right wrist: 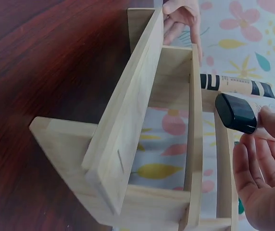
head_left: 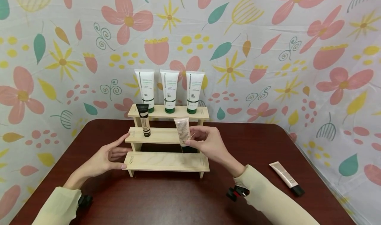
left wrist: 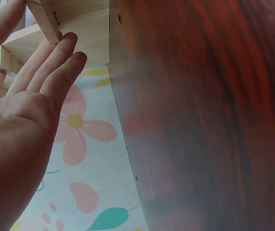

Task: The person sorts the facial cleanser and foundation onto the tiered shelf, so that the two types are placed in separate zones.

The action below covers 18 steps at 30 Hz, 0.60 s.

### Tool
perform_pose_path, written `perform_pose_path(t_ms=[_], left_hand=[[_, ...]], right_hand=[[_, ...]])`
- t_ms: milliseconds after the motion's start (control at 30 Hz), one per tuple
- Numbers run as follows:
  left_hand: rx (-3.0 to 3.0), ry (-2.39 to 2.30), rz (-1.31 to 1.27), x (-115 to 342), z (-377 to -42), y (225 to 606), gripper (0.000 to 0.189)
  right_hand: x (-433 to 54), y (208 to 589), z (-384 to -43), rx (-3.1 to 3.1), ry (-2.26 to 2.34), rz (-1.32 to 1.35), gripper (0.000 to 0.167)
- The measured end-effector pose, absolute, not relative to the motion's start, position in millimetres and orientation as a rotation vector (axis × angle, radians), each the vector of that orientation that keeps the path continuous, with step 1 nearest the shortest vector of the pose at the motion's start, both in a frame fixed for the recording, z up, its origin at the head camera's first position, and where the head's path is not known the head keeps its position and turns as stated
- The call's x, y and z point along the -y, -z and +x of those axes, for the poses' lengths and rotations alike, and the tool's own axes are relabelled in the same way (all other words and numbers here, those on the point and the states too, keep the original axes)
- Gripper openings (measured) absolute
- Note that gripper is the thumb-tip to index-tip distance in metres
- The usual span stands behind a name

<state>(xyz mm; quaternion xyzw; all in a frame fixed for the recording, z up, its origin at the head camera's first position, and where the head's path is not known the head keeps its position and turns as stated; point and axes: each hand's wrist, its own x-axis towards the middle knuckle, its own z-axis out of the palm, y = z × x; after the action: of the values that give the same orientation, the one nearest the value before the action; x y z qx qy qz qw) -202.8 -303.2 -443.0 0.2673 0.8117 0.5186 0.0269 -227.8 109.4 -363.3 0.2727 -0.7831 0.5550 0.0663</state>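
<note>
My right hand (head_left: 208, 139) pinches a pinkish-beige cosmetic tube (head_left: 182, 129) between thumb and fingers. The tube is upright with its black cap (right wrist: 236, 113) downward, in front of the right part of the rack's middle tier. My left hand (head_left: 102, 158) is at the left end of the three-tier wooden rack (head_left: 166, 161), its fingers extended. The thumb touches the bottom tier and a fingertip the middle tier; in the left wrist view the fingers (left wrist: 56, 67) reach along the wood. A black-and-beige tube (head_left: 145, 121) stands on the middle tier's left side.
Three white tubes with green caps, the left (head_left: 146, 89), the middle (head_left: 170, 91) and the right (head_left: 194, 91), stand on the top tier. Another beige tube (head_left: 284, 175) lies on the dark red table (head_left: 166, 198), right of my right forearm. Behind hangs a flowered cloth (head_left: 268, 53).
</note>
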Motion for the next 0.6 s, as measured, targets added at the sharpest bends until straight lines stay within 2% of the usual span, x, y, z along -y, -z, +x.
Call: perform_pose_path(t_ms=[600], left_hand=[[-2.498,-1.606,0.825,303,-203,443,0.110]], right_hand=[[-69,363,-251,2.305,-1.601,0.767,0.036]])
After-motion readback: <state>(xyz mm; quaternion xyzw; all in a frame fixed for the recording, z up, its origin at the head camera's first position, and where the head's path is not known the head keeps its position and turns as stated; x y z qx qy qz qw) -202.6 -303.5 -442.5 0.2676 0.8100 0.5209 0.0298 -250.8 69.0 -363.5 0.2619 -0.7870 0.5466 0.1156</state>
